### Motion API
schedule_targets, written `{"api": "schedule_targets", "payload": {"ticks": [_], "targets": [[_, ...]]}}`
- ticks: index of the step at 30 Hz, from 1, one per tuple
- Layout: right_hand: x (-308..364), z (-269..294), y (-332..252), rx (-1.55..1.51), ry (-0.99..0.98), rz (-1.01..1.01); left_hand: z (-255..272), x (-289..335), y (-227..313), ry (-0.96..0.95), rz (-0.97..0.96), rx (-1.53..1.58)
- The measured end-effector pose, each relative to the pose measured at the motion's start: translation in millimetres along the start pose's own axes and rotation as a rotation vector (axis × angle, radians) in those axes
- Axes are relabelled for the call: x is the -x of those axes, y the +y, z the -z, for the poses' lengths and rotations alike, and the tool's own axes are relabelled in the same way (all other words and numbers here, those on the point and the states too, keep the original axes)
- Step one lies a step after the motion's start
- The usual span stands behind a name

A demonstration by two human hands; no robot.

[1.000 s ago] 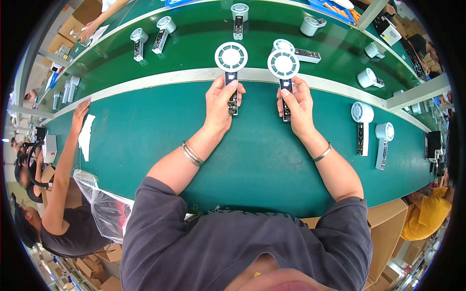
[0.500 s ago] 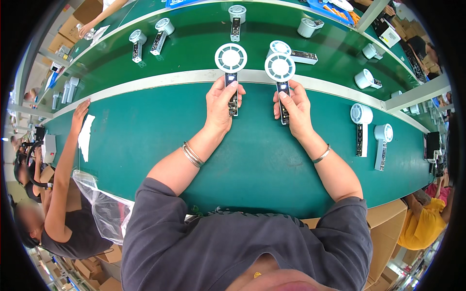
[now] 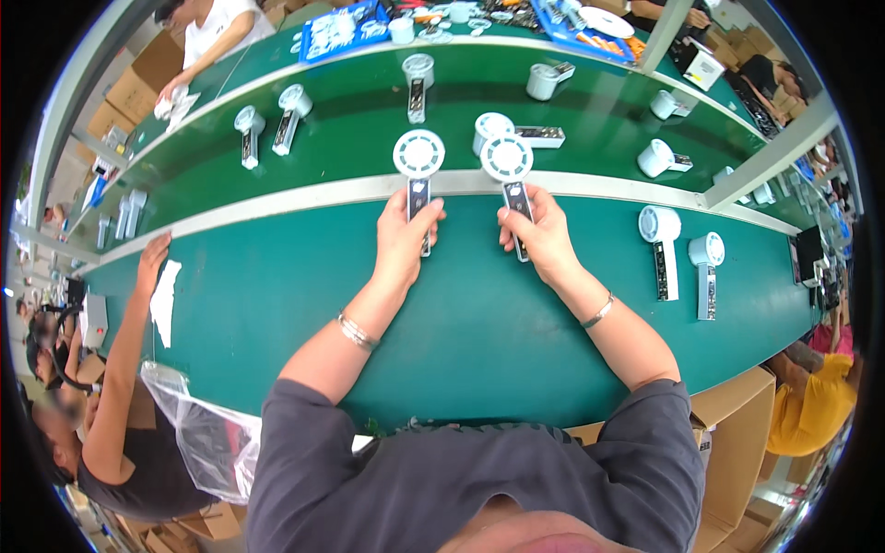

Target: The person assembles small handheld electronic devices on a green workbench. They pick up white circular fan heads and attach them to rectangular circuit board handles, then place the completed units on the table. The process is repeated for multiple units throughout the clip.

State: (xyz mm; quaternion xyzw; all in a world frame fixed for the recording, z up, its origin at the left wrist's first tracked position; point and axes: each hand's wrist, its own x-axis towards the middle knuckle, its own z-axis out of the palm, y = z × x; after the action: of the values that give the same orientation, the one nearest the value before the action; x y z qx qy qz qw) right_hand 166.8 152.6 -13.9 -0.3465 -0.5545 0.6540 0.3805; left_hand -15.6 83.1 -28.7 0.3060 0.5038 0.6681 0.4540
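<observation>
Gripping left fan [image 3: 418,155] by handle [image 3: 418,191] in left grip [image 3: 402,241], right fan [image 3: 506,158] likewise in right grip [image 3: 542,229], above far edge of bench [image 3: 479,341]; seemingly presenting round faces upward for viewing. Seeing pale parts [image 3: 343,29] in left blue tray [image 3: 350,51], white disc [image 3: 607,22], orange pieces [image 3: 636,44] in right blue tray [image 3: 576,44]; not discerning contents of cardboard box [image 3: 742,442].

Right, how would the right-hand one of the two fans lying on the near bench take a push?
This fan probably pivots when pushed: its round head is wider than its slim handle. It looks like hard plastic, so likely stays rigid. The exposed circuit board in the handle may be fragile.
</observation>
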Motion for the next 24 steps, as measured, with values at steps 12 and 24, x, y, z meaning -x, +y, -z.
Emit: {"api": "schedule_targets", "payload": {"ticks": [12, 24], "targets": [[99.0, 74.8, -73.0, 0.809, -0.266, 0.135, 78.3, 71.7, 61.6, -0.144, -0.36, -1.007], [134.5, 75.4, -93.7, 0.684, -0.159, 0.139, 93.0, 135.4, 99.4, -0.021, -0.095, -0.508]]}}
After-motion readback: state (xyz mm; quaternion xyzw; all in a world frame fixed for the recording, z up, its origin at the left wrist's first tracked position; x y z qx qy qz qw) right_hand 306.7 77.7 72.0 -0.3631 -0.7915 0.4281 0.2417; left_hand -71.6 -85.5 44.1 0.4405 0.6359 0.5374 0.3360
